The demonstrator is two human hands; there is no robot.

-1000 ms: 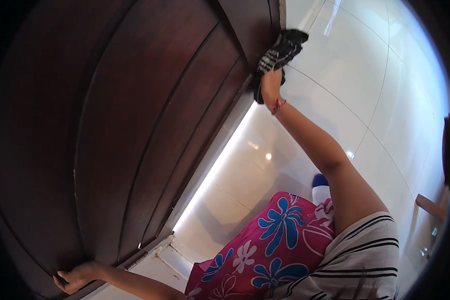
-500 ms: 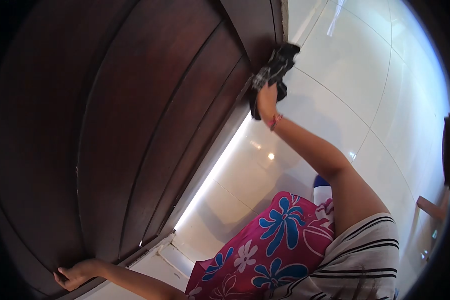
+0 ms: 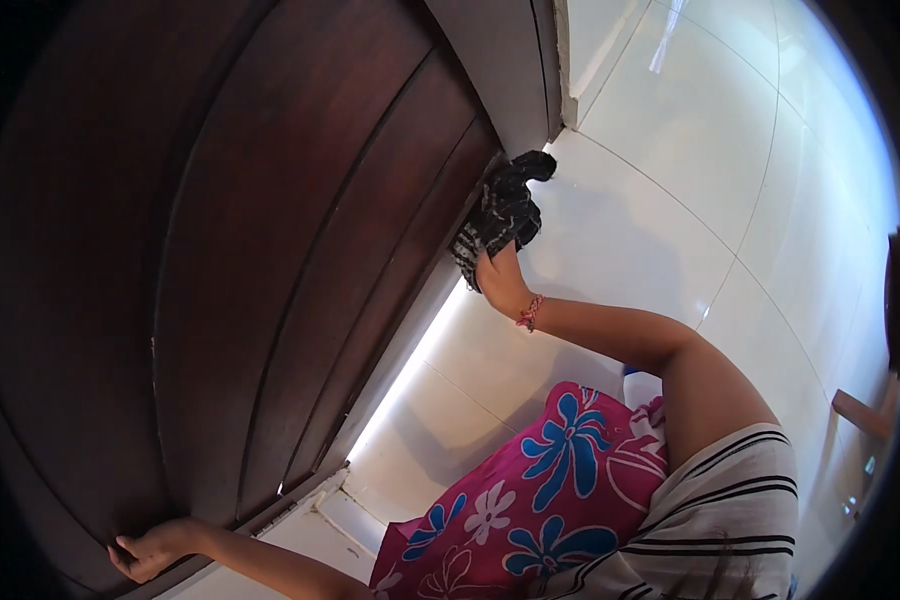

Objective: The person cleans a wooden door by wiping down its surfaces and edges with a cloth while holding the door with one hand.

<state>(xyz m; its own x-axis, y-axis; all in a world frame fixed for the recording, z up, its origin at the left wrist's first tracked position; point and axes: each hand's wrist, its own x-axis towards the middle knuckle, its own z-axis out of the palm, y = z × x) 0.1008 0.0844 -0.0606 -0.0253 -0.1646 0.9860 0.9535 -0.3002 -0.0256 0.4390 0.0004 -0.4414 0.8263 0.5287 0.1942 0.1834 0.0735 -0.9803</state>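
Note:
A dark brown wooden door point(image 3: 240, 250) with curved grooves fills the left side. At the bottom left, my left hand point(image 3: 155, 548) rests at the door's side edge with its fingers curled against the wood. My right hand point(image 3: 505, 275) is closed on a crumpled black cloth point(image 3: 510, 205) with whitish threads or stripes. It presses the cloth to the door's lower part, close to the bottom edge. Part of the right hand's fingers is hidden by the cloth.
Glossy pale floor tiles point(image 3: 660, 200) lie beyond the door's bottom edge. A white door frame or wall edge point(image 3: 567, 70) stands at the top. My pink flowered garment point(image 3: 530, 490) is at the lower middle. A brown wooden piece point(image 3: 860, 413) shows at the right.
My right hand has moved the black cloth down and left along the door's lower edge, nearer my body. The left hand has stayed in place.

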